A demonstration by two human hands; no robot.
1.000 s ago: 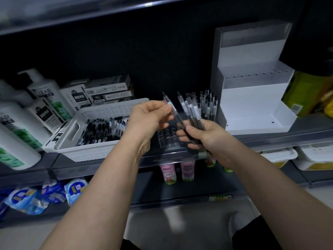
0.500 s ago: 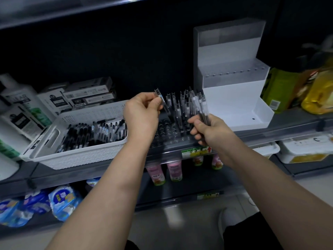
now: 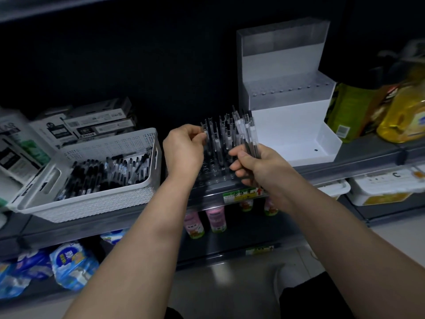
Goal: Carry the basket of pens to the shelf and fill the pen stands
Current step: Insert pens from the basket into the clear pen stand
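While the white perforated basket [image 3: 108, 143] of loose black pens [image 3: 103, 173] sits on the shelf [image 3: 358, 161] at the left, the left hand [image 3: 184, 153] pinches the top of a single pen [image 3: 203, 131] between thumb and forefinger over the clear pen stand [image 3: 212, 172]. Several pens already stand upright in that stand. The right hand [image 3: 259, 164] has its fingers curled round a bundle of pens [image 3: 247, 134], just beside the white tiered stand [image 3: 287, 125].
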